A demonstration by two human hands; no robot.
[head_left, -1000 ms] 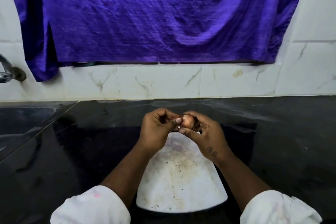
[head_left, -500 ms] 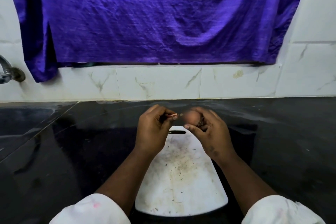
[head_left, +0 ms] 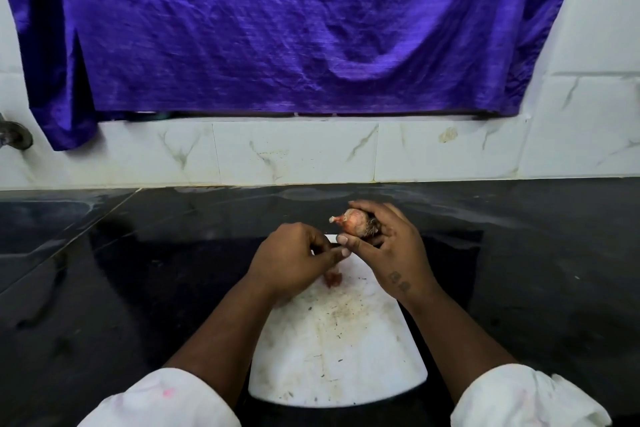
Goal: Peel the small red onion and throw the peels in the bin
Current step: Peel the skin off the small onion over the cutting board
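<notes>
Onion is being pinched in the right hand, held up over the far end of the board. A scrap of peel is lying on the board under the left hand, whose fingers are being held curled together; any grip cannot be told. Peel could be scattered onto the worktop if dropped loosely, and no bin is being shown.

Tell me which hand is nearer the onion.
Right. The right hand holds the onion in its fingertips above the board's far end; the left hand sits lower and to its left, apart from it.
</notes>
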